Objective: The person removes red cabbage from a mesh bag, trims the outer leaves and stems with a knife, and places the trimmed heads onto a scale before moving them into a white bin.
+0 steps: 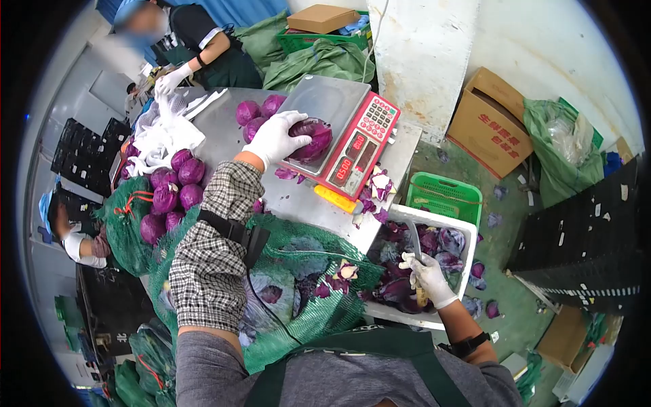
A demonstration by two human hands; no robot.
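Note:
My left hand (274, 140), in a white glove, is closed on a red cabbage (316, 141) at the near end of the metal pan of a red digital scale (366, 125). Its digits are lit. My right hand (434, 281), also gloved, grips a knife (413, 237) by its yellowish handle, the blade angled up and away from me. Below that hand stands a white foam box (466, 261) filled with purple cabbage leaves. A yellow-handled tool (337, 199) lies along the scale's near edge.
Several whole red cabbages (192, 171) are piled on the metal table (230, 102) at left. Green mesh netting (332, 305) with outer leaves lies before me. A green crate (444, 191), a cardboard box (491, 129) and black crates (576, 237) stand at right. A co-worker's gloved hand (171, 80) is across the table.

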